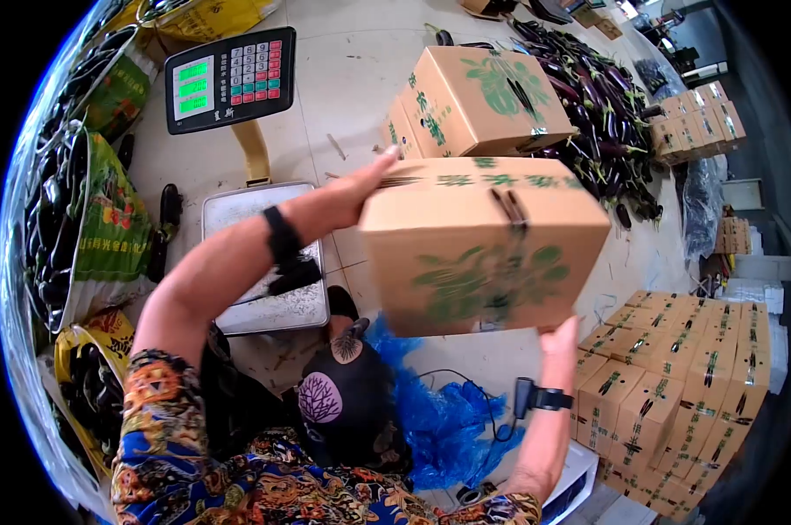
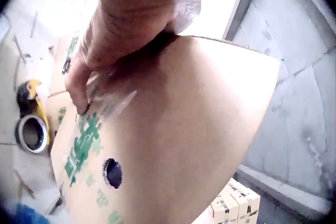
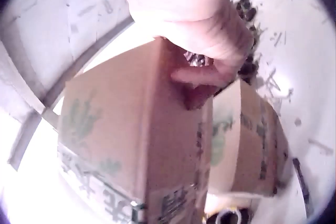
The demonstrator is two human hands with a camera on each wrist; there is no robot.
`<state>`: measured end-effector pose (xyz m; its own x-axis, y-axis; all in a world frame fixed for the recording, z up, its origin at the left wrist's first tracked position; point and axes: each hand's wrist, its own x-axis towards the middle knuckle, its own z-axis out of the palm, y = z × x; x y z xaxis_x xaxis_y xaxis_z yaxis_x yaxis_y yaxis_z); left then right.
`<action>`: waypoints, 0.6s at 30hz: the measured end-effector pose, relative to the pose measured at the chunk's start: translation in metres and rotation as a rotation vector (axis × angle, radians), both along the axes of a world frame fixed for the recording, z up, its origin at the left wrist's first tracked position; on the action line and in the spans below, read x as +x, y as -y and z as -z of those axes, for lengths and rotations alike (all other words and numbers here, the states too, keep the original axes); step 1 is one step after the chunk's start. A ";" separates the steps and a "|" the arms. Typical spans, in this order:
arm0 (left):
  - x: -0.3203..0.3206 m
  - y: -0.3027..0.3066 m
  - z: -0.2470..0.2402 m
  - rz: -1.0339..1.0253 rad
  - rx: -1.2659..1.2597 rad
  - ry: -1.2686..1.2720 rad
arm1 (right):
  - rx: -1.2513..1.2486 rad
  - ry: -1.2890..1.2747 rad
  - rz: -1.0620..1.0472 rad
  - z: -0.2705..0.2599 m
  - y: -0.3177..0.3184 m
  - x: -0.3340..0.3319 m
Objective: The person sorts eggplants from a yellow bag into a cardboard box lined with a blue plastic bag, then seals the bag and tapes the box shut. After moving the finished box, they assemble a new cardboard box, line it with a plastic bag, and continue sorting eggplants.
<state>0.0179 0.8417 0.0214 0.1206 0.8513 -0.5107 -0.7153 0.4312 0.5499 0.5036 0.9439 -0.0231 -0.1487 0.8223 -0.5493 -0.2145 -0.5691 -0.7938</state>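
Starting from the left, containing dark eggplants in an open green bag (image 1: 114,219), probably to stop them rolling about. Displaying lit digits on a raised panel (image 1: 229,80) above the weighing scale (image 1: 238,210), tilting upward, likely for easy reading. Closing the left grip (image 1: 356,188) on the upper left end of the cardboard carton (image 1: 492,254), with fingers bending over its edge, presumably to steady the high side. Holding this carton in front of the body, apparently off the floor (image 1: 347,52), and tilting its broad printed face toward the head view. Spreading blue plastic (image 1: 439,437) below, well under the carton. Resting a second carton (image 1: 492,101) just beyond, near the heap of eggplants (image 1: 592,114). Closing the right grip (image 1: 560,339) round the lower right corner, curling fingers, seemingly to bear weight diagonally opposite the left. Standing more cartons (image 1: 675,376) close together at far right, probably for saving room.
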 end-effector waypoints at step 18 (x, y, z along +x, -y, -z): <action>0.027 0.032 0.020 0.290 0.303 -0.246 | 0.495 0.160 0.503 -0.025 0.021 -0.233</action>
